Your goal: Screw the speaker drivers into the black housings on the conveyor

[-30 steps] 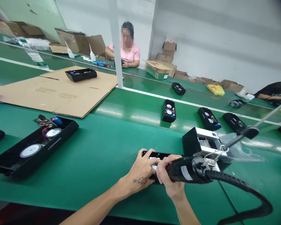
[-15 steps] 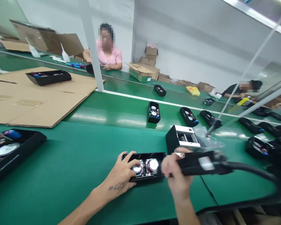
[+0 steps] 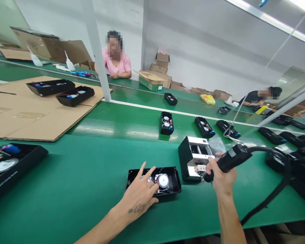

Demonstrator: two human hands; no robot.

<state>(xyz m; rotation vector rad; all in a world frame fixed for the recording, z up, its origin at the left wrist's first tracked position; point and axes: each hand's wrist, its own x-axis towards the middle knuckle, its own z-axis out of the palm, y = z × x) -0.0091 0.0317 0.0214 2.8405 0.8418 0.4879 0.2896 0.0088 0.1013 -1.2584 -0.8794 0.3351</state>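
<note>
My left hand (image 3: 139,193) lies on a small open black speaker housing (image 3: 173,179) with two round silver drivers inside, fingers spread over its left part. My right hand (image 3: 222,176) is wrapped round a black electric screwdriver (image 3: 230,159) with a thick black cable (image 3: 274,189), its tip pointing down at a black and white box (image 3: 193,157) just right of the housing. A cord (image 3: 235,117) rises from the tool's rear end.
Green conveyor belt (image 3: 91,169) runs left to right. A long black speaker housing (image 3: 10,167) sits at the left, more housings (image 3: 167,122) lie farther along and at the right. Cardboard sheets (image 3: 27,115) carry two housings. Two people sit across the far belt.
My right hand has swung the screwdriver off the small housing to the box on the right. My left fingers have spread. A second housing has appeared on the cardboard.
</note>
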